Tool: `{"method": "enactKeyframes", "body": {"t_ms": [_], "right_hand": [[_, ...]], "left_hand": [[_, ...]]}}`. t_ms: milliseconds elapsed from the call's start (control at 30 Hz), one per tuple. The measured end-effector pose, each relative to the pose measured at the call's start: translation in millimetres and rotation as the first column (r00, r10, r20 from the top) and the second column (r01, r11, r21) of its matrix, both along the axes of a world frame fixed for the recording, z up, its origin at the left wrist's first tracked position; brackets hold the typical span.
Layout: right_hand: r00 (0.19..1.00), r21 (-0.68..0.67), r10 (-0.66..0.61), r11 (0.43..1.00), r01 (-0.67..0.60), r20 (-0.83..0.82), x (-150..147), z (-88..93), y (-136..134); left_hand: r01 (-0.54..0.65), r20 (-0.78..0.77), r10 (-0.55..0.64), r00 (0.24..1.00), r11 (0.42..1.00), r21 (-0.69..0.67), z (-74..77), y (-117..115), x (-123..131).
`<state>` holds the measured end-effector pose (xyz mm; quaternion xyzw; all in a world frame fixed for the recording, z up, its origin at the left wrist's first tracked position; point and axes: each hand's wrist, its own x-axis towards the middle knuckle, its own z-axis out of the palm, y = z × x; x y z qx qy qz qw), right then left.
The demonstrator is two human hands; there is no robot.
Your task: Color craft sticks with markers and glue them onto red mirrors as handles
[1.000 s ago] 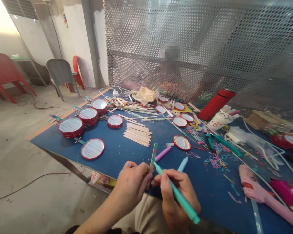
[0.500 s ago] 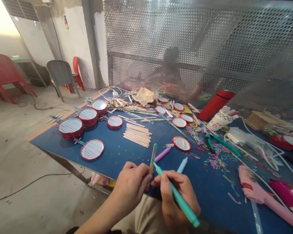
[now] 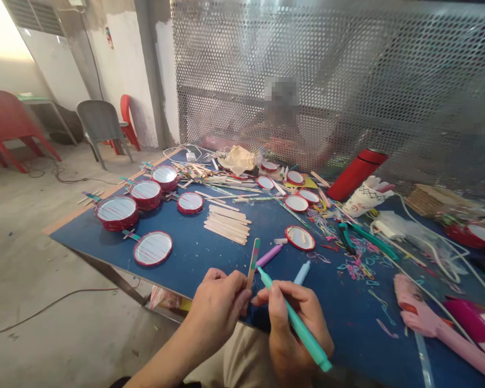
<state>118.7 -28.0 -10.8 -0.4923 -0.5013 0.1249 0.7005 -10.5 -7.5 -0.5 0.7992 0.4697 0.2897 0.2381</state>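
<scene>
Pinched in my left hand (image 3: 222,299) is a wooden craft stick (image 3: 254,261), upright, its top part coloured green and purple. My right hand (image 3: 297,323) grips a turquoise marker (image 3: 303,328) like a pen, the tip beside the coloured part of the stick; whether it touches I cannot tell. Behind the stick lies a purple marker (image 3: 269,255), and a light blue marker (image 3: 302,272) rests just beyond my right hand. A row of bare craft sticks (image 3: 227,223) lies farther up the blue table (image 3: 194,248).
Small red-rimmed drums (image 3: 116,212) with stick handles stand at the left. More red-rimmed discs (image 3: 300,237), loose rubber bands (image 3: 359,264), green-handled pliers (image 3: 374,241), a red flask (image 3: 358,173), a paper cup (image 3: 366,198) and a pink glue gun (image 3: 424,318) fill the right side. Perforated metal panelling (image 3: 226,64) stands behind.
The marker's tip has shifted slightly right, from against the stick to its edge, with my right hand moving a little right. My left hand keeps the stick in place.
</scene>
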Motion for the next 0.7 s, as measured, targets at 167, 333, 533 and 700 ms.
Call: {"method": "enactKeyframes", "body": {"t_ms": [167,333,533,700], "right_hand": [[0.995,0.046,0.075,0.996,-0.078,0.072,2.4,0.5,0.9],[0.992,0.036,0.078,0.996,-0.081,0.095,3.9,0.2,0.7],[0.992,0.064,0.082,0.994,-0.089,0.094,3.9,-1.5,1.8],[0.992,0.038,0.094,0.995,-0.098,0.078,4.0,-2.6,1.1]], "left_hand": [[0.000,0.016,0.000,1.000,1.000,-0.006,0.0,0.9,0.0],[0.009,0.022,-0.009,1.000,1.000,-0.016,-0.3,1.8,0.1],[0.012,0.032,-0.012,0.999,1.000,-0.016,-0.5,0.9,0.6],[0.012,0.044,-0.013,0.999,1.000,0.011,-1.8,1.6,0.6]]}}
